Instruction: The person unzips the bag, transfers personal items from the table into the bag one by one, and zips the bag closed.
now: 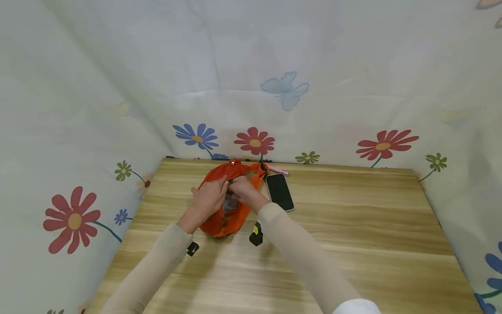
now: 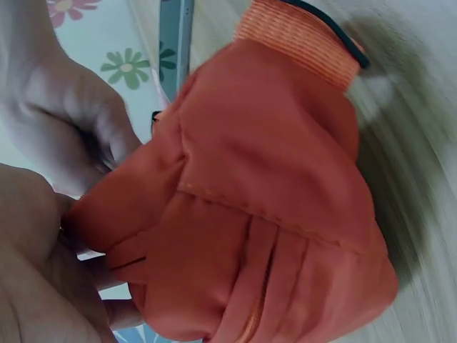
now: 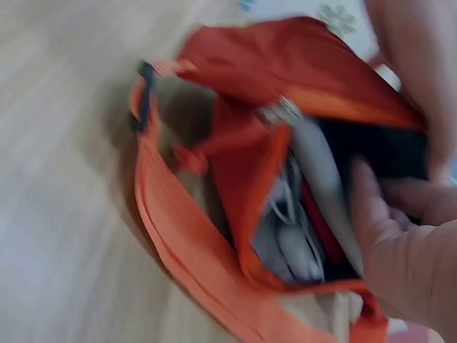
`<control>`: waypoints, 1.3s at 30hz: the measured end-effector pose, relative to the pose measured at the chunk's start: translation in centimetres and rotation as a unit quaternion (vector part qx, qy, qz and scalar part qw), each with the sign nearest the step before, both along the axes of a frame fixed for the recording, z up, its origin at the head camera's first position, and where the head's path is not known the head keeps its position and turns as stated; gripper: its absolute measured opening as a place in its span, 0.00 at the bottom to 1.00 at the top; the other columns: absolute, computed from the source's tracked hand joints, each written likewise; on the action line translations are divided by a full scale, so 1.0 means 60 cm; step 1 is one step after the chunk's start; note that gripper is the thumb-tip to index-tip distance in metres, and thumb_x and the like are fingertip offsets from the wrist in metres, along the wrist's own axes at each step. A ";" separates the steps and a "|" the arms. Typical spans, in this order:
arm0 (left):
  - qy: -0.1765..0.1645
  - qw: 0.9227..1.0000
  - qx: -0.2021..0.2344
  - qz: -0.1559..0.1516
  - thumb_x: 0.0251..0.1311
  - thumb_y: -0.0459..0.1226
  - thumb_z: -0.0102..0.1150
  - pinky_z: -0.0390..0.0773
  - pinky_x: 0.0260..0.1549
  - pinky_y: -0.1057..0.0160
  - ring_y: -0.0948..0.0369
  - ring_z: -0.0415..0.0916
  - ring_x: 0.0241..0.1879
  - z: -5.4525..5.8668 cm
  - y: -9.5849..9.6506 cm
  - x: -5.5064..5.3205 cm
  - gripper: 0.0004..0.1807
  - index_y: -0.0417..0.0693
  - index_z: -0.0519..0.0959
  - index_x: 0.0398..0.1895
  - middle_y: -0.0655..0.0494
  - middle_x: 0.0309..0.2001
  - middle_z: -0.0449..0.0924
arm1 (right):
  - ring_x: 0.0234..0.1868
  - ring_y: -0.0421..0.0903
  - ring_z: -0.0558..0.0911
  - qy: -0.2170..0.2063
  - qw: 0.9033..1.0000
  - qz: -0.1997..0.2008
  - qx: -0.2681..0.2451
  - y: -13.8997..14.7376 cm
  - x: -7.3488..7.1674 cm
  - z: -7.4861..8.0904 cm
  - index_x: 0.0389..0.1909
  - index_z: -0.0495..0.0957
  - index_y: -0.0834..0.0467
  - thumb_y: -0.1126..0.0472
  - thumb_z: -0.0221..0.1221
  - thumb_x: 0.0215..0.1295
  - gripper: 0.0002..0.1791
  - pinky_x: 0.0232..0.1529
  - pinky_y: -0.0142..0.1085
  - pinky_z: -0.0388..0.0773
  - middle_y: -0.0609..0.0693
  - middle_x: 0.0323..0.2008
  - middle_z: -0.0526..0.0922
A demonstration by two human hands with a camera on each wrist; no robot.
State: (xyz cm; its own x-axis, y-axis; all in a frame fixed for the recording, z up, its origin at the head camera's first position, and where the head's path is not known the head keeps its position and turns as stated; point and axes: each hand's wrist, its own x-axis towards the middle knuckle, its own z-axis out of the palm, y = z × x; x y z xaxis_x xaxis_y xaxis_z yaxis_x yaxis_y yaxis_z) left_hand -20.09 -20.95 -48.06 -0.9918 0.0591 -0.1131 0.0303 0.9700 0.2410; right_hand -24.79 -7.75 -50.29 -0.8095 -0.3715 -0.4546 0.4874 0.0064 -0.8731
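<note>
An orange-red waist bag (image 1: 231, 224) lies unzipped on the table's left half. My left hand (image 1: 209, 195) grips the bag's edge, with the thumb on one side and fingers on the other in the left wrist view. My right hand (image 3: 421, 250) reaches into the dark opening, its fingertips partly hidden there. Beside it runs a grey inner lining (image 3: 318, 168). A white cable (image 3: 293, 204) and a pale rounded item (image 3: 296, 250) lie inside the bag, near something red. The orange strap (image 3: 182, 229) loops out over the wood and carries a black buckle (image 3: 145, 96).
A dark-screened phone (image 1: 280, 192) lies just right of the bag, with a pink pen-like stick (image 1: 278, 170) behind it. Small black pieces (image 1: 256, 235) show near both wrists. A flowered curtain (image 1: 333, 104) borders the wooden table (image 1: 353, 209) at the back and sides.
</note>
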 end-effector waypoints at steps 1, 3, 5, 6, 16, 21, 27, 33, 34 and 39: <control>-0.003 1.000 -0.001 0.001 0.81 0.52 0.30 0.50 0.54 0.14 0.41 0.74 0.63 0.000 0.001 -0.001 0.29 0.54 0.68 0.76 0.46 0.64 0.78 | 0.28 0.43 0.82 -0.004 1.000 0.014 -0.008 0.008 -0.003 0.001 0.54 0.82 0.72 0.77 0.52 0.70 0.16 0.40 0.34 0.84 0.54 0.35 0.85; -0.008 1.000 -0.003 0.007 0.81 0.52 0.29 0.49 0.55 0.14 0.41 0.73 0.64 0.000 0.000 -0.002 0.29 0.55 0.68 0.76 0.46 0.65 0.77 | 0.41 0.50 0.87 -0.013 0.998 0.050 -0.024 0.025 -0.010 0.005 0.59 0.79 0.71 0.75 0.52 0.73 0.18 0.53 0.43 0.83 0.60 0.47 0.86; -0.008 1.000 -0.008 0.017 0.80 0.52 0.30 0.50 0.55 0.15 0.41 0.74 0.63 0.000 -0.001 -0.003 0.29 0.55 0.68 0.76 0.46 0.66 0.76 | 0.53 0.56 0.85 -0.007 0.995 0.092 -0.031 0.042 -0.016 0.009 0.64 0.76 0.70 0.73 0.52 0.75 0.19 0.61 0.50 0.77 0.64 0.57 0.82; -0.009 1.000 -0.010 0.019 0.80 0.52 0.30 0.50 0.55 0.15 0.41 0.73 0.64 0.000 -0.002 -0.003 0.29 0.55 0.68 0.76 0.46 0.67 0.76 | 0.58 0.58 0.83 0.003 0.993 0.111 -0.027 0.051 -0.018 0.010 0.65 0.75 0.70 0.72 0.51 0.76 0.19 0.63 0.51 0.75 0.65 0.59 0.80; -0.006 1.000 -0.007 0.023 0.79 0.53 0.32 0.52 0.56 0.16 0.41 0.74 0.63 0.002 -0.005 -0.002 0.29 0.57 0.68 0.76 0.46 0.67 0.75 | 0.51 0.63 0.81 0.160 0.971 0.105 0.144 0.168 -0.033 -0.014 0.61 0.76 0.72 0.68 0.52 0.74 0.19 0.56 0.49 0.80 0.68 0.58 0.79; -0.010 1.000 -0.019 0.022 0.78 0.53 0.36 0.52 0.55 0.16 0.41 0.73 0.63 -0.003 -0.004 -0.004 0.29 0.56 0.68 0.76 0.46 0.67 0.75 | 0.47 0.54 0.82 0.236 0.915 0.075 0.319 0.211 -0.039 -0.032 0.53 0.83 0.68 0.66 0.59 0.67 0.17 0.51 0.43 0.80 0.60 0.52 0.85; -0.025 0.999 -0.028 0.027 0.76 0.53 0.40 0.51 0.54 0.15 0.40 0.70 0.65 -0.008 0.003 -0.002 0.30 0.54 0.67 0.76 0.46 0.69 0.74 | 0.53 0.58 0.81 0.235 0.895 0.053 0.375 0.239 -0.034 -0.044 0.52 0.81 0.69 0.65 0.61 0.64 0.17 0.57 0.47 0.77 0.63 0.52 0.84; -0.049 0.997 -0.059 0.011 0.72 0.51 0.52 0.47 0.53 0.13 0.36 0.65 0.67 -0.012 0.016 -0.005 0.34 0.50 0.64 0.78 0.44 0.70 0.71 | 0.41 0.55 0.83 0.247 0.869 0.050 0.426 0.247 -0.035 -0.056 0.44 0.82 0.71 0.63 0.64 0.61 0.15 0.46 0.44 0.81 0.62 0.43 0.86; -0.049 0.997 -0.063 0.008 0.72 0.50 0.54 0.46 0.53 0.12 0.35 0.65 0.66 -0.014 0.017 -0.005 0.34 0.50 0.64 0.77 0.43 0.70 0.71 | 0.39 0.54 0.82 0.244 0.866 0.051 0.434 0.246 -0.035 -0.058 0.43 0.82 0.71 0.62 0.65 0.60 0.15 0.45 0.44 0.81 0.62 0.42 0.85; -0.048 0.996 -0.070 0.003 0.68 0.50 0.59 0.44 0.52 0.11 0.34 0.64 0.66 -0.020 0.021 -0.009 0.36 0.50 0.64 0.77 0.42 0.69 0.70 | 0.51 0.58 0.81 0.205 0.853 0.079 0.474 0.239 -0.039 -0.060 0.57 0.78 0.70 0.54 0.68 0.61 0.29 0.51 0.47 0.80 0.65 0.52 0.82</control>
State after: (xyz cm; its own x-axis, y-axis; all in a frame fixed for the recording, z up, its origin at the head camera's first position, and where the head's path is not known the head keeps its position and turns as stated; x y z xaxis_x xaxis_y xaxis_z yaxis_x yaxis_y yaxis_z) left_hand -20.62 -19.67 -49.23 -0.9763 0.0308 -0.2142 0.0083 0.9944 0.1054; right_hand -27.12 6.58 -53.89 -0.9466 -0.1138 -0.3016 0.0700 0.8407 -0.5369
